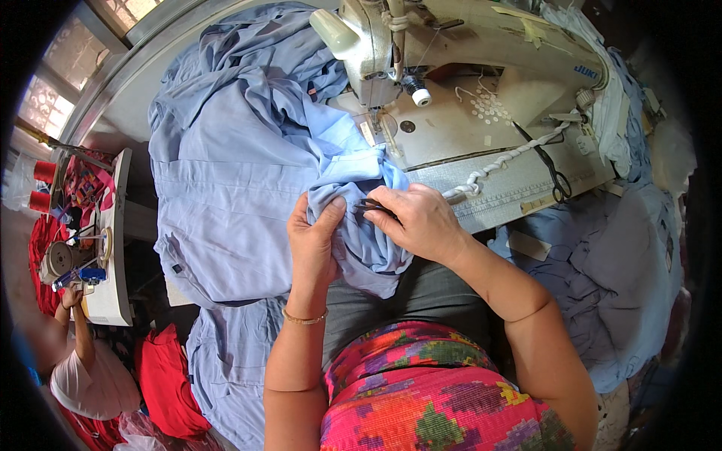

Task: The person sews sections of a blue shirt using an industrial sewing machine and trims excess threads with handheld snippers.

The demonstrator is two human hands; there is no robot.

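Observation:
A light blue shirt-like garment (pixel 226 195) is spread over the machine table, its near edge hanging toward my lap. My left hand (pixel 312 237) pinches a fold of the cloth between thumb and fingers. Close beside it, my right hand (pixel 421 218) is closed around small black thread snips (pixel 368 204), whose dark tips point at the bunched fabric. Fingers hide most of the snips, so I cannot tell whether the blades touch the cloth. Just beyond both hands, part of the garment lies beside the needle area (pixel 374 119) of the sewing machine (pixel 481 37).
Black scissors (pixel 541 154) lie right of the needle, crossing a twisted white cord (pixel 496 163). Several white buttons (pixel 489 109) rest on the machine bed. More blue garments (pixel 594 278) are heaped at the right. A co-worker (pixel 94 376) works at another machine (pixel 64 259) at left.

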